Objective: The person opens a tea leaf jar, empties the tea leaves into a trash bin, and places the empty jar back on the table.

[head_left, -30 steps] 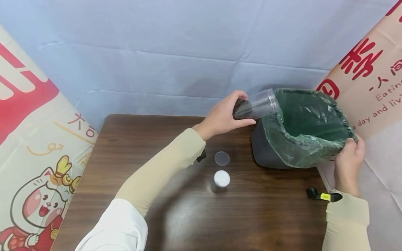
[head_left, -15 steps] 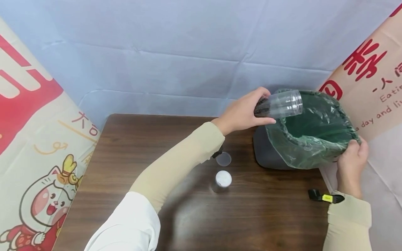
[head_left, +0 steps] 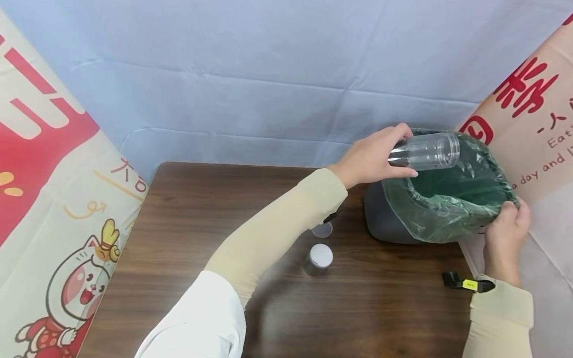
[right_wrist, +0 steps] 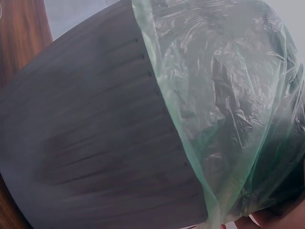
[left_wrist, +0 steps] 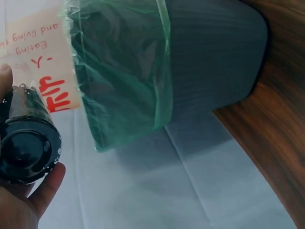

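Here, a clear cylindrical jar [head_left: 427, 153], ringed at its mouth and dark toward its round, recessed base, is held nearly horizontal above a grey bin [head_left: 387, 216]. The left hand [head_left: 370, 156] is clamped around the jar's base end; the right hand [head_left: 506, 236] grips the bin's green liner [head_left: 440, 219] at the rim.

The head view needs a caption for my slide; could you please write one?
Left hand holds a tilted jar over a bin, while the right hand grips its green liner.
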The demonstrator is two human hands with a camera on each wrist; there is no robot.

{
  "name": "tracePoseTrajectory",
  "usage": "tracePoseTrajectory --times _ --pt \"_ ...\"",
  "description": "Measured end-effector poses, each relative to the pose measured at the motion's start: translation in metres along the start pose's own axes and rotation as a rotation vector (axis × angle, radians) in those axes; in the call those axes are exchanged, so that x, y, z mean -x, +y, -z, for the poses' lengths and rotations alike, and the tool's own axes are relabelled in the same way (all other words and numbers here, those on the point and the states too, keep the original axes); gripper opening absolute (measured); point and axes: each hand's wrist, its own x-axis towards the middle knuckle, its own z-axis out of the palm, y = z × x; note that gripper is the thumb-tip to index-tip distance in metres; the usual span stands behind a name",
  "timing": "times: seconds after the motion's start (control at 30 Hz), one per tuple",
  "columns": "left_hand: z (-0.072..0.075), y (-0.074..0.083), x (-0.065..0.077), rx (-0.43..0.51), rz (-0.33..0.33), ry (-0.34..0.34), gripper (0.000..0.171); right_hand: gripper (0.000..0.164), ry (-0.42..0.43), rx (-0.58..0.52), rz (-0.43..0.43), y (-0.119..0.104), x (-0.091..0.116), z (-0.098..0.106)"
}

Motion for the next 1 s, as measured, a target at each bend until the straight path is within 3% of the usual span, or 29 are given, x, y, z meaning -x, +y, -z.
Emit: tracePoseTrajectory --times 0.3,0.63,1.0 --pt "-0.002 0.01 -0.008 -0.012 0.012 0.008 0.078 0.043 -0.001 -0.028 0.01 -0.001 0.0 0.001" --pt "-0.006 0.014 -0.011 0.051 0.008 0.006 0.077 0.045 0.001 0.004 0.009 0.002 0.001 0.001" --pt "-0.008 0.014 -0.011 -0.013 0.031 -0.018 0.08 0.044 -0.002 -0.024 0.009 0.002 0.004 0.002"
